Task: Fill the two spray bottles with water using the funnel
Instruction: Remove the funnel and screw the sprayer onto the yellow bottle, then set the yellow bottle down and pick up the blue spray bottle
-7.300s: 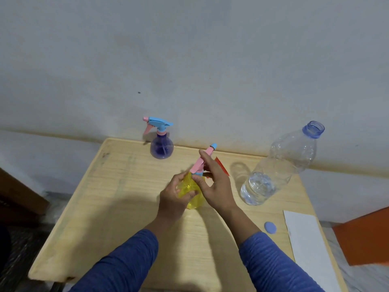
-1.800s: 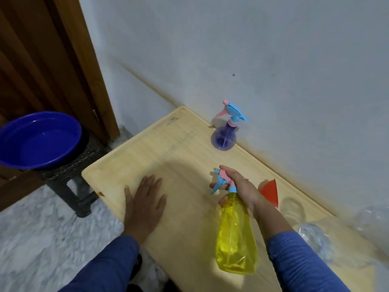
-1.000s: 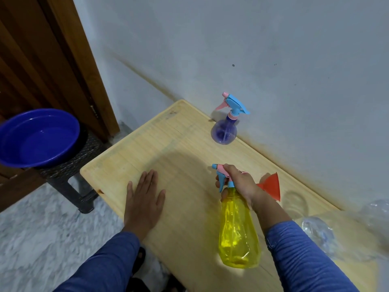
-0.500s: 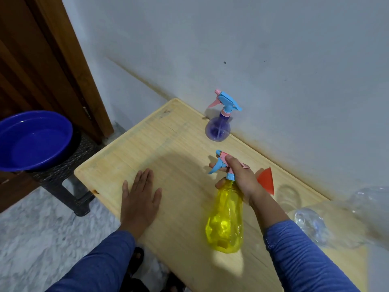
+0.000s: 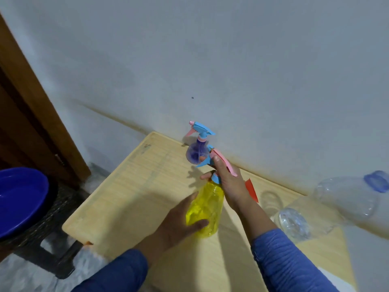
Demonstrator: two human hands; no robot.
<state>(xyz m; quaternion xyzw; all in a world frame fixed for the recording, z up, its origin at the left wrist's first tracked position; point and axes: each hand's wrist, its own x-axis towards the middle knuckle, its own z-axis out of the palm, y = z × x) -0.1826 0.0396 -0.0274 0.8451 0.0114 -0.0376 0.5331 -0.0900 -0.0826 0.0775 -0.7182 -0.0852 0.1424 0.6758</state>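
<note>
My right hand (image 5: 228,182) is curled round the neck and pink-and-blue trigger head of the translucent yellow plastic spray bottle (image 5: 205,211), fingers wrapped just above its blue collar. My left hand (image 5: 179,223) cups the lower body from the 9 o'clock side, thumb and fingers curved against the plastic. So both hands hold the 1 bottle, and it sits between them.

What matters next is the bottle's long axis — it runs from the base near me, at 6 o'clock, up to the head at 12 o'clock, leaning slightly away from me. With the left hand steadying the body and the right on the head, I judge the coming move to be a twist about that axis, though I can't tell whether the base touches the pale wooden table (image 5: 134,186).

The red plastic funnel (image 5: 251,189) lies just behind my right wrist at about 3 o'clock, mostly hidden. The round purple spray bottle (image 5: 196,153) stands upright at 12 o'clock, close to the wall — its trigger head is on. The big clear plastic water bottle (image 5: 336,203) stands open at 3 o'clock, nearer my right hand.
</note>
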